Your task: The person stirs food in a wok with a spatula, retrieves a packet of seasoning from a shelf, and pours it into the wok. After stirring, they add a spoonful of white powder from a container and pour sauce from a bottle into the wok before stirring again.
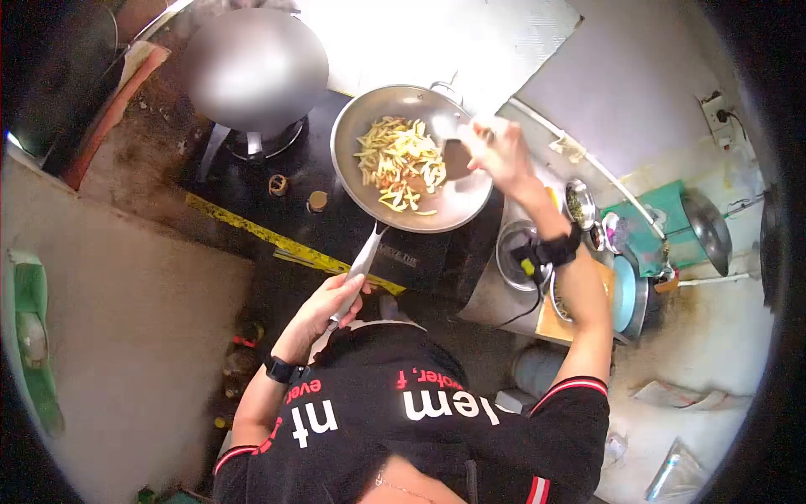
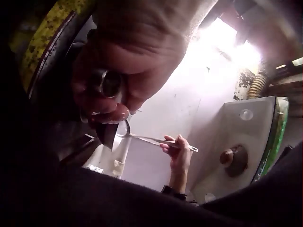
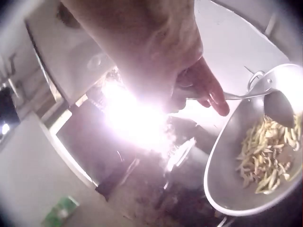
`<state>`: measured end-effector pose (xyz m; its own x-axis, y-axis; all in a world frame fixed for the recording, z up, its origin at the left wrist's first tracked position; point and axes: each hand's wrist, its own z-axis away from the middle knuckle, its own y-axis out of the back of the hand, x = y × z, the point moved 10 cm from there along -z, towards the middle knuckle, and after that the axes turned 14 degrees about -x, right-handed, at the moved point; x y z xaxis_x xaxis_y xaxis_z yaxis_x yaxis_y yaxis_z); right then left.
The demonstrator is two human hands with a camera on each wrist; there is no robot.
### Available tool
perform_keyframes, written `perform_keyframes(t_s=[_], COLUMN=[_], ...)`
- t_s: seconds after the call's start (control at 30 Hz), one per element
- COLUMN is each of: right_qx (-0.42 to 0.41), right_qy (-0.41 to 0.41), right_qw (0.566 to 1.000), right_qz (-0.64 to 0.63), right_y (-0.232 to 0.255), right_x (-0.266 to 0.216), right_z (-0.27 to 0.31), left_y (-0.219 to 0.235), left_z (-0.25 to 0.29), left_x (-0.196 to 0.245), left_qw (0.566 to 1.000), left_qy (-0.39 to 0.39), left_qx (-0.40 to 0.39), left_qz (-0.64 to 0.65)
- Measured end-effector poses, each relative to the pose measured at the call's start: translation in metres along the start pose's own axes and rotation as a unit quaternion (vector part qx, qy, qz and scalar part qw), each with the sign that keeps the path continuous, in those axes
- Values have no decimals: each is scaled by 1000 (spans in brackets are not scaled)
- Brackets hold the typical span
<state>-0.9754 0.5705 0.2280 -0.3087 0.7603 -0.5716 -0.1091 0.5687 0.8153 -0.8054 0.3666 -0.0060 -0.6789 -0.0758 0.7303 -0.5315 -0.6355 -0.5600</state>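
Observation:
My left hand (image 1: 332, 302) grips the long metal handle (image 1: 366, 256) of a wide silver wok (image 1: 462, 204). In the left wrist view, that handle's end pokes out between the curled fingers. Pale yellow strips of food (image 1: 390, 155) lie in a loose heap on the wok's bottom. Over the far right rim, my right hand (image 1: 501, 155) holds a metal spatula by its handle. The spatula's dark, broad head (image 3: 279, 109) dips inside the wok beside the strips. A small loop handle (image 3: 255, 79) sits on the wok's far side.
A shiny domed pan or lid (image 1: 256, 71) stands on the left burner of the black stove (image 1: 336, 239). Yellow tape (image 1: 222, 212) runs along the stove's front edge. To the right are small bowls (image 1: 579, 202) and a blue bowl (image 1: 624, 294), with a wall behind.

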Motion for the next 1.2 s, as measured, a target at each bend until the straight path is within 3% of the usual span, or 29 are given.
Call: perform_keyframes(t_s=[0.03,0.1,0.13,0.23,0.27,0.33,0.47,0.57,0.6,0.67,0.7,0.87,0.97,1.07,1.2], right_qx=[1,-23,-24,21,18,61,-35,-172,-175,-134,-103,-95,-249,-309,-318], right_qy=[-1,-106,-105,-100,-97,-121,-31,16,18,82,73,106,184,206,224], right_qw=[1000,991,991,959,959,887,872,924,923,984,991,972,932,911,912], right_qz=[-1,-79,-79,-264,-265,-441,-486,-342,-341,-82,-52,-185,-187,-178,-129], right_y=[7,13,16,7,6,-2,-18,-15,-14,-4,-5,-29,-55,-47,-13], right_x=[7,47,61,151,152,164,120,62,61,45,52,58,12,-16,-55], right_z=[-10,-30,-39,-63,-66,-62,-57,-42,-44,-45,-51,-71,-49,-19,7], left_y=[1,1,1,0,-1,-3,0,0,0,-1,-1,-3,-2,0,2], left_z=[1,2,1,0,1,2,4,4,4,5,5,6,7,5,4], left_x=[1,0,0,3,3,4,4,3,4,4,4,9,9,6,4], left_qw=[1000,1000,1000,1000,1000,999,999,999,999,998,998,997,997,998,998], left_qy=[-2,-2,-2,-6,-4,-3,2,7,7,9,8,-10,-3,3,2], left_qx=[16,15,12,18,19,24,36,43,44,45,42,59,63,59,50], left_qz=[1,5,10,14,18,27,31,31,28,35,36,42,37,27,23])
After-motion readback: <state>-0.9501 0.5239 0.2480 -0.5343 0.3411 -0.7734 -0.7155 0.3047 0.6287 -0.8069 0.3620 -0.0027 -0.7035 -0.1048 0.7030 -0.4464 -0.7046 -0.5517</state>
